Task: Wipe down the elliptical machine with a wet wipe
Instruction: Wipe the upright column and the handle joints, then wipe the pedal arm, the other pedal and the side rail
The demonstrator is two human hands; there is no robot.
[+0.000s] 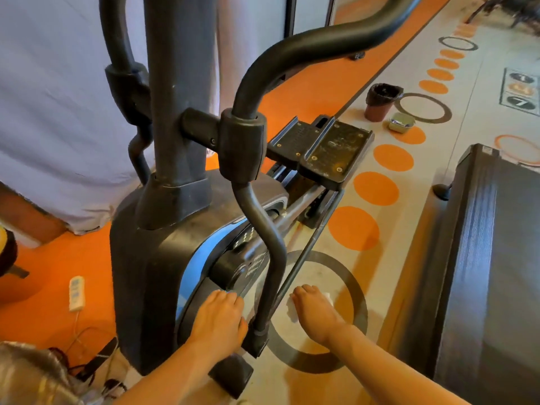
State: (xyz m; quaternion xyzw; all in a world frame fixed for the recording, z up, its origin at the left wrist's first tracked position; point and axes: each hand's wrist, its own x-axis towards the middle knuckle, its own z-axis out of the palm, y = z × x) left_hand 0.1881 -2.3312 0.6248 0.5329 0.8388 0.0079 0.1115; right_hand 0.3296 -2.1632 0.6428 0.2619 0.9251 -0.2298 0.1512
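Hands (pixel 217 318) (pixel 314 312) reach low beside elliptical (pixel 152 258).

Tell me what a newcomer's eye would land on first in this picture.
The dark elliptical machine fills the centre-left, its curved handle bar snaking down the middle. At the bottom two bare hands reach in: the left hand rests on the blue-trimmed housing, and the right hand holds a white wet wipe near the thin lower rod. To the right, a row of orange dots runs up the floor.

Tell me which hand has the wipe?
The right hand, out over the grey floor ring; white wet wipe shows beneath it. The left hand touches the elliptical's housing.
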